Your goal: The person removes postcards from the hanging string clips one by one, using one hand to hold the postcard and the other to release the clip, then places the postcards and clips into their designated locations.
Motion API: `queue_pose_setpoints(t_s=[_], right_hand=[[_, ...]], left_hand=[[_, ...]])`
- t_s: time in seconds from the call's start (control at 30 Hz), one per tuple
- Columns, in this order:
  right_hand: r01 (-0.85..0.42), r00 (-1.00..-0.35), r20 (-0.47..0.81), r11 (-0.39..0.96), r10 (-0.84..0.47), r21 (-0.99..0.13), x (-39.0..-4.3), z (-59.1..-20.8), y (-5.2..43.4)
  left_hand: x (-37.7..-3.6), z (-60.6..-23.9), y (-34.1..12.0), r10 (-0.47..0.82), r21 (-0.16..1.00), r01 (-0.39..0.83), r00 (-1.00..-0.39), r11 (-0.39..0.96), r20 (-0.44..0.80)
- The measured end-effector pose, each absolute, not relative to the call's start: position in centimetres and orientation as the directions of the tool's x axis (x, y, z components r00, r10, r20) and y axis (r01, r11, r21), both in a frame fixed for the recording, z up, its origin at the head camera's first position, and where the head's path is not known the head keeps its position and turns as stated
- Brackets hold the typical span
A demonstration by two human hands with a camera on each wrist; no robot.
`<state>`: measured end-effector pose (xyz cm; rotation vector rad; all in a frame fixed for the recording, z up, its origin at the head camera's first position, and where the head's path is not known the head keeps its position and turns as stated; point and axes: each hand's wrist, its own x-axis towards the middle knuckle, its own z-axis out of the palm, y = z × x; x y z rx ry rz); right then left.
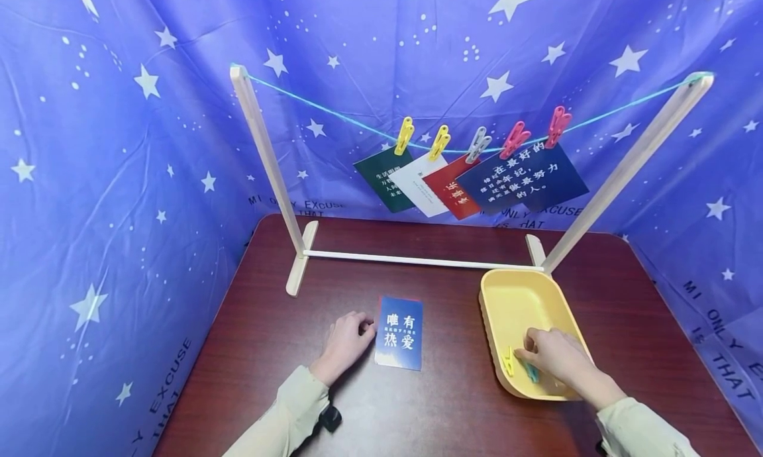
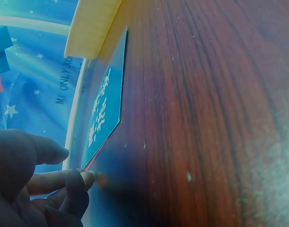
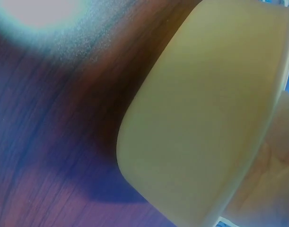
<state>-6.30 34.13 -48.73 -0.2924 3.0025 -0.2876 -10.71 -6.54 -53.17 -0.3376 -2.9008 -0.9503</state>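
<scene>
A blue postcard (image 1: 399,334) with white writing lies on the table, a red edge showing beneath it. My left hand (image 1: 350,336) rests at its left side; in the left wrist view the fingertips (image 2: 89,178) touch the card's near corner, with the thumb apart. My right hand (image 1: 554,352) reaches down into a yellow plastic basin (image 1: 518,288), its fingers bent. Beside its thumb is a yellow clothespin (image 1: 508,363), and a teal clothespin (image 1: 532,372) lies partly under the hand. In the right wrist view the basin wall (image 3: 196,118) hides the fingertips.
Behind stands a wooden frame (image 1: 268,159) with a teal string (image 1: 334,114) between its posts. Several postcards (image 1: 465,179) hang from it by yellow, grey and pink clothespins (image 1: 515,139). A white rod (image 1: 411,260) joins the posts' feet. Blue star-printed cloth (image 1: 369,40) surrounds the table.
</scene>
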Motion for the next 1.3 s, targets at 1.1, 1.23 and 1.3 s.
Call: queue_pose_setpoints(t_s=[1.1,1.23,1.3], right_hand=[[-0.214,-0.974,0.121,0.956,-0.192,-0.201,-6.8,-45.3,32.6],[-0.233,-0.965,0.172,0.945,-0.196,-0.229,-7.2,-44.1,31.8],[-0.248,-0.959,0.199,0.939,-0.202,-0.24,-7.4,-43.5,31.3]], left_hand=[[-11.4,-52.0,-6.8,0.125,0.627,0.225,-0.972,0.746,0.201],[-12.0,-51.2,-6.7,0.107,0.651,0.249,-0.962,0.717,0.25],[-12.3,-50.7,-6.7,0.095,0.67,0.258,-0.958,0.696,0.27]])
